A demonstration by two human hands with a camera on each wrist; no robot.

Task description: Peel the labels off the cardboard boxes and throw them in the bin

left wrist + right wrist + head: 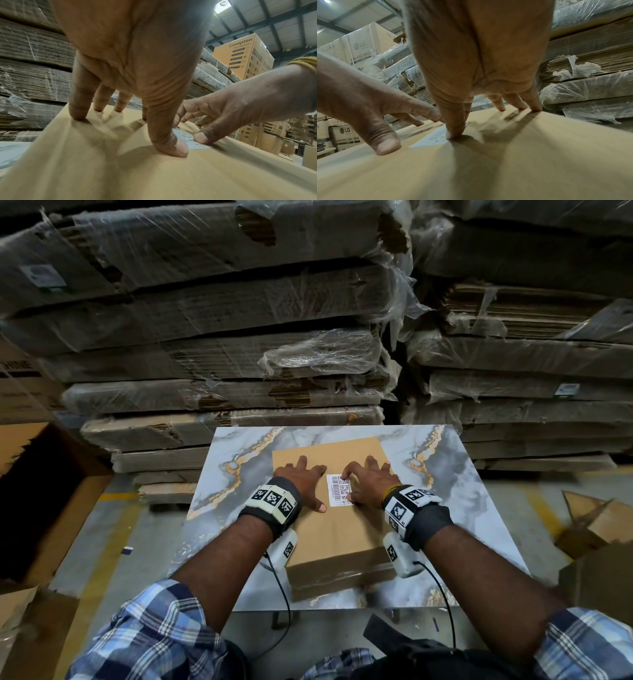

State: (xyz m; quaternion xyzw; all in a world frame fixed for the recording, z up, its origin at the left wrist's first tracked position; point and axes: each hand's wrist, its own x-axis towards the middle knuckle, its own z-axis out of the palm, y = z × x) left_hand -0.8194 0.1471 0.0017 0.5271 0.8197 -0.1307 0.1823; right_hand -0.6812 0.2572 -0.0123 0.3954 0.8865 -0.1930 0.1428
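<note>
While both hands rest on top of the cardboard box [337, 529], the box lies flat on a marble-patterned table [479, 508], close to the table's centre. A white label [338, 490] with a barcode and square codes is stuck on the box top, toward its 12 o'clock half, and it sits between the two hands.

The left hand [301, 484] is at 9 o'clock from the label. Its fingers [80, 106] are spread apart and straight, with the tips pressing on the cardboard, and the thumb tip is on the box just beside the label's near left corner. It holds nothing.

The right hand [368, 482] is at 3 o'clock from the label. Its thumb [453, 127] presses down at the right edge of the label, and the index fingertip touches the label's far right corner. The other three fingers are apart and stand on the bare cardboard. The label looks flat on the box; I cannot tell whether any edge is already lifted.

At 12 o'clock behind the table stand stacks of flattened cartons [222, 354] wrapped in clear film. At 9 o'clock on the floor is a large open carton [61, 501].
</note>
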